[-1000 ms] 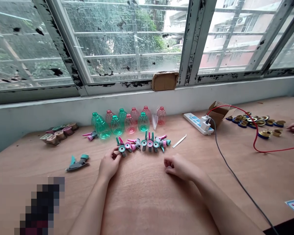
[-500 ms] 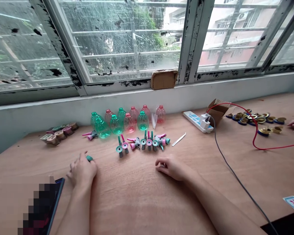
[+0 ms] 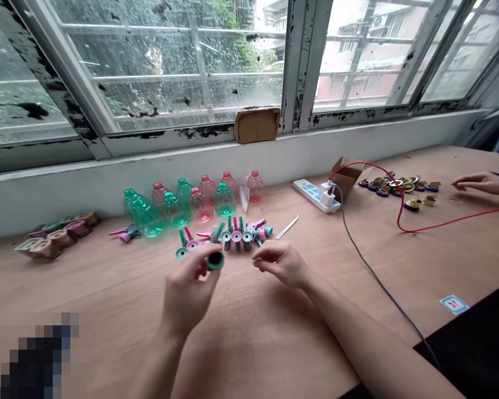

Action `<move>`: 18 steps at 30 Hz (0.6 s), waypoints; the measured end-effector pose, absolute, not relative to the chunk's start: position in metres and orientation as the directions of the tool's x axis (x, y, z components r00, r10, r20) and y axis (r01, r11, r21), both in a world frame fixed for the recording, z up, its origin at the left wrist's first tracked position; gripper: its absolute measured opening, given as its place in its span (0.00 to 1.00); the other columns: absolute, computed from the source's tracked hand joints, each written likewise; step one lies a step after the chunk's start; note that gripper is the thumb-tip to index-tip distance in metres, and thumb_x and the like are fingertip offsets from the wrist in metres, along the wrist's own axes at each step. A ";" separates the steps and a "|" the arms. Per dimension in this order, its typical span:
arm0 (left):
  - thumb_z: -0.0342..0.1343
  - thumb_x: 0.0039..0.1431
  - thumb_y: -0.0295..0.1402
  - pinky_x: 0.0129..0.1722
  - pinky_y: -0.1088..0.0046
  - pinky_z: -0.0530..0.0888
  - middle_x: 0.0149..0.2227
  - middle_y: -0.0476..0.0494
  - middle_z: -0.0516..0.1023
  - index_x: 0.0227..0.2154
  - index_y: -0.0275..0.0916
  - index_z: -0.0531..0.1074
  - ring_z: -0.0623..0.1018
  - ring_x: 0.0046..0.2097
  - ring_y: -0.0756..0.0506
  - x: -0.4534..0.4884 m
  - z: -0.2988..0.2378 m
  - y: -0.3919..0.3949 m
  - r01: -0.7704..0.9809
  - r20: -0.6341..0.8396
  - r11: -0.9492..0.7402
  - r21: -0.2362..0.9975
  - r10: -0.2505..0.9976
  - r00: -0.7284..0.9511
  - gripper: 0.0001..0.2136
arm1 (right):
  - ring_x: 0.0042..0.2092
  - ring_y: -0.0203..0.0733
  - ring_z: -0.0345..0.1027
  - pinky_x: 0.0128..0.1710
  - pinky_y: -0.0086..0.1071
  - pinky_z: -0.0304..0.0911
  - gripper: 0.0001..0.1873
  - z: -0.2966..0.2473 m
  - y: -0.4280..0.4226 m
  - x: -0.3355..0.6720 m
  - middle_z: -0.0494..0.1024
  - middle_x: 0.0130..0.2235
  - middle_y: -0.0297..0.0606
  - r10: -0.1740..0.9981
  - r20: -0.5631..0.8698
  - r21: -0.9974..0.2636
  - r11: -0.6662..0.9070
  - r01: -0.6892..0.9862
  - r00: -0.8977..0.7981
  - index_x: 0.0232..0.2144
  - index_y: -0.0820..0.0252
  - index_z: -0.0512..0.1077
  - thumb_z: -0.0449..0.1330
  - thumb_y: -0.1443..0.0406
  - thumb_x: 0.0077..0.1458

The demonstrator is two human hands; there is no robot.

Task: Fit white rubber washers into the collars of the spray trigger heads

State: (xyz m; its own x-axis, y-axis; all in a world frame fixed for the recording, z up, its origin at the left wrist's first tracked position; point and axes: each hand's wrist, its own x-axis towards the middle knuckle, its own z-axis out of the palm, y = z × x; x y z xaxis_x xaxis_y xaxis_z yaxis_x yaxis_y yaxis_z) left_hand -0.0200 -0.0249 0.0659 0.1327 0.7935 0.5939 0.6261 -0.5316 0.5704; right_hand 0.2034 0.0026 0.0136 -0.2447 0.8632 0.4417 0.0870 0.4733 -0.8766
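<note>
My left hand (image 3: 189,293) is raised above the wooden table (image 3: 108,288), its fingers closed round a teal spray-trigger head (image 3: 215,256) held up at the middle. My right hand (image 3: 279,263) hovers just to the right of it, fingers curled loosely, with nothing seen in them. Behind both hands lies a row of several teal and pink trigger heads (image 3: 233,235). Further back stand several small green and pink plastic bottles (image 3: 183,205).
Small brown and pink cups (image 3: 56,235) sit at the far left. A white power strip (image 3: 316,195), a grey cable (image 3: 370,266), a red wire (image 3: 424,221) and an open cardboard box (image 3: 349,174) lie to the right. Another person's hand (image 3: 482,182) rests near gold and blue caps (image 3: 399,185).
My left hand went left to the lone teal trigger head, took hold of it and brought it up to the middle. My right hand lifted slightly towards it. The view shifted rightwards.
</note>
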 end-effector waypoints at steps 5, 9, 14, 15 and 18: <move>0.56 0.56 0.32 0.27 0.78 0.69 0.31 0.51 0.77 0.45 0.45 0.73 0.71 0.26 0.53 0.008 0.026 -0.022 0.609 0.432 -0.485 0.628 0.868 0.246 0.13 | 0.26 0.34 0.69 0.26 0.30 0.66 0.08 0.023 0.002 0.206 0.74 0.29 0.34 0.901 0.416 -0.902 0.393 -0.181 -0.120 0.31 0.60 0.77 0.67 0.62 0.48; 0.57 0.54 0.33 0.25 0.78 0.67 0.24 0.54 0.73 0.45 0.43 0.74 0.69 0.23 0.52 0.011 0.008 -0.022 0.589 0.308 -0.394 0.705 0.919 0.246 0.14 | 0.25 0.34 0.68 0.25 0.29 0.65 0.13 0.016 -0.001 0.196 0.75 0.25 0.33 0.928 0.286 -0.947 0.235 -0.221 -0.239 0.29 0.62 0.75 0.70 0.61 0.43; 0.58 0.52 0.30 0.27 0.78 0.66 0.29 0.52 0.76 0.43 0.43 0.75 0.69 0.26 0.52 0.014 0.007 -0.027 0.566 0.246 -0.402 0.720 0.910 0.334 0.14 | 0.26 0.33 0.67 0.24 0.27 0.63 0.12 -0.001 -0.001 0.187 0.76 0.28 0.36 0.930 0.216 -0.973 0.230 0.011 -0.299 0.29 0.64 0.76 0.68 0.59 0.45; 0.57 0.52 0.30 0.28 0.78 0.66 0.31 0.52 0.77 0.43 0.43 0.75 0.69 0.27 0.52 0.014 0.007 -0.027 0.559 0.245 -0.402 0.726 0.909 0.337 0.14 | 0.26 0.33 0.67 0.25 0.26 0.63 0.12 -0.004 -0.001 0.187 0.76 0.29 0.37 0.928 0.233 -0.963 0.261 0.062 -0.290 0.29 0.63 0.77 0.68 0.60 0.46; 0.57 0.51 0.29 0.29 0.77 0.66 0.33 0.51 0.77 0.42 0.42 0.75 0.69 0.28 0.51 0.014 0.007 -0.025 0.541 0.235 -0.396 0.742 0.910 0.343 0.14 | 0.29 0.34 0.67 0.27 0.27 0.63 0.11 -0.006 0.000 0.189 0.76 0.31 0.37 0.912 0.303 -0.926 0.350 0.139 -0.276 0.31 0.62 0.78 0.67 0.60 0.47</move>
State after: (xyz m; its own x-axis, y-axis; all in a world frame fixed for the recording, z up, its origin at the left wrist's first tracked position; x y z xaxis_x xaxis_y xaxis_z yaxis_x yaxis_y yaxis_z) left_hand 0.0142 -0.0255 0.0069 0.3428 0.9096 0.2350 0.5408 -0.3956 0.7423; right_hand 0.1889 0.0002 -0.0065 -0.2762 0.9121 0.3029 0.1391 0.3498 -0.9264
